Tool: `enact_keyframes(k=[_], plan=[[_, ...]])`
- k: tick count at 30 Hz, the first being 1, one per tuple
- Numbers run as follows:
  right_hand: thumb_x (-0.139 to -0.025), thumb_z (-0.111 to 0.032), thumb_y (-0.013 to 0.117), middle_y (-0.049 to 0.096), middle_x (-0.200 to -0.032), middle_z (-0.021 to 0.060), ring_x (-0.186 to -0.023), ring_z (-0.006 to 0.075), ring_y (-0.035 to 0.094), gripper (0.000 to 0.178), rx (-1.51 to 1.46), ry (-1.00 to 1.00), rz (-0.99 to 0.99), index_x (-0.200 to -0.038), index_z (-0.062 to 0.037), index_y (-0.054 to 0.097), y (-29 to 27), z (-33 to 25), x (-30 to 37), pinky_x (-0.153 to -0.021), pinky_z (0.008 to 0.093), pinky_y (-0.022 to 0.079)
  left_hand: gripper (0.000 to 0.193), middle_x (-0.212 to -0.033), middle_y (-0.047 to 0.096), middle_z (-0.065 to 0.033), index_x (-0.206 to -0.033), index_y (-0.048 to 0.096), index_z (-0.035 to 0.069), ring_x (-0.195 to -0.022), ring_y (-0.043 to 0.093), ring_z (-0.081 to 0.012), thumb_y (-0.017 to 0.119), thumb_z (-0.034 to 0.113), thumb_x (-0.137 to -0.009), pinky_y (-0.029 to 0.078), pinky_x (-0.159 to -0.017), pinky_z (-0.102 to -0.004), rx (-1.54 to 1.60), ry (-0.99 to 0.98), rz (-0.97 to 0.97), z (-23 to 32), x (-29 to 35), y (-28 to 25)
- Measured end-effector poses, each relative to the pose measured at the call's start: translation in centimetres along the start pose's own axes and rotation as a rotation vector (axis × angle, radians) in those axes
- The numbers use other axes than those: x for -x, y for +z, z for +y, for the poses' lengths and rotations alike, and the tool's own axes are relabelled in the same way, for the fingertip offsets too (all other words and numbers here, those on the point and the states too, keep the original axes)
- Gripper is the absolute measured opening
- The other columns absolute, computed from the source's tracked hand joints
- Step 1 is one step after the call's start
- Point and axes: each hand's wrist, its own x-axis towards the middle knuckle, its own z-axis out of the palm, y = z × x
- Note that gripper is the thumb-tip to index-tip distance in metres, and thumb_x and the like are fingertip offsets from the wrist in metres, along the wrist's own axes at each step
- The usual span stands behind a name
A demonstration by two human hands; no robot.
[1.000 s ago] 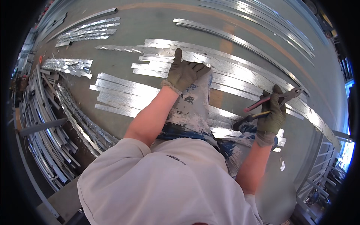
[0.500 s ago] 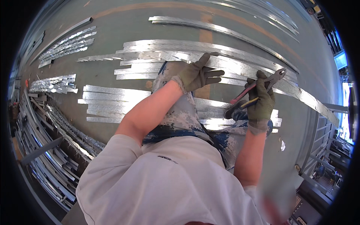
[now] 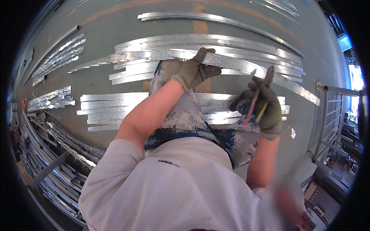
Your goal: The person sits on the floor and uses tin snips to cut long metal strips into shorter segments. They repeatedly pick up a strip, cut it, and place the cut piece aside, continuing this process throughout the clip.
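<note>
Pale shirt (image 3: 173,192) | dark chest print (image 3: 169,163) | 2 olive gloves (image 3: 191,73) | blue-grey camouflage trousers (image 3: 181,113)

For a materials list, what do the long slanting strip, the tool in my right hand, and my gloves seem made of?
Slanting strip: shiny thin metal, perhaps galvanized steel, given its glare.
Tool: dull grey head, probably steel; grips perhaps plastic, by their red and yellow colour.
Gloves: matte olive, probably fabric, with wrinkled cuffs.

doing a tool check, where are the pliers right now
In the head view, the pliers are right of centre, in the gloved right grip, their metal head overlapping, in the picture, the long slanting metal strip.
</note>
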Motion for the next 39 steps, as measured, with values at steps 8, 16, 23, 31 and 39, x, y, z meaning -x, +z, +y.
enact_keyframes(k=[8,16,23,31,39], plan=[[-0.101,-0.011,0.073,0.073,-0.113,0.0105,-0.096,0.0242,0.072,0.058,-0.082,-0.023,-0.103,-0.156,-0.001,0.056,1.7,4.5,1.5,-0.086,0.0429,0.062,0.056,-0.127,0.075,-0.0291,-0.158,0.053,0.012,-0.114,0.08,-0.041,0.055,0.049,-0.116,0.066,-0.108,-0.0563,-0.062,0.009,0.075,-0.3,-0.7,-0.4],[-0.097,-0.008,0.078,0.077,-0.12,0.0122,-0.095,0.0239,0.076,0.056,0.254,0.28,0.136,-0.15,-0.0025,0.061,3.9,10.0,1.0,-0.084,0.0389,0.063,0.061,-0.13,0.074,-0.0305,-0.16,0.049,0.013,-0.116,0.079,-0.0418,0.057,0.051,-0.114,0.066,-0.108,-0.0567,-0.035,0.03,0.012,-0.2,-0.5,-1.3],[-0.099,-0.016,0.078,0.073,-0.101,0.0041,-0.084,0.0125,0.064,0.04,0.666,0.16,0.211,-0.136,-0.0037,0.07,2.5,12.8,-1.3,-0.076,0.0322,0.055,0.054,-0.139,0.073,-0.0239,-0.157,0.052,0.011,-0.117,0.079,-0.0408,0.054,0.047,-0.116,0.067,-0.107,-0.0532,-0.068,0.035,0.061,-0.1,-0.5,0.1],[-0.1,-0.027,0.077,0.068,-0.09,0.0036,-0.08,0.0157,0.058,0.032,0.904,0.046,0.279,-0.118,-0.0009,0.072,2.2,13.6,-2.8,-0.079,0.0353,0.051,0.052,-0.142,0.071,-0.0216,-0.155,0.055,0.011,-0.116,0.08,-0.0393,0.055,0.046,-0.116,0.069,-0.105,-0.0525,-0.085,0.04,0.063,-0.3,-0.5,0.3],[-0.1,-0.027,0.076,0.07,-0.093,0.0059,-0.079,0.0174,0.062,0.043,0.854,0.014,0.317,-0.131,0.0004,0.068,2.0,14.9,-3.4,-0.079,0.0359,0.055,0.054,-0.139,0.072,-0.0228,-0.156,0.054,0.01,-0.116,0.08,-0.0387,0.056,0.046,-0.116,0.069,-0.104,-0.0518,-0.059,0.047,0.042,-0.4,-0.7,0.3]])
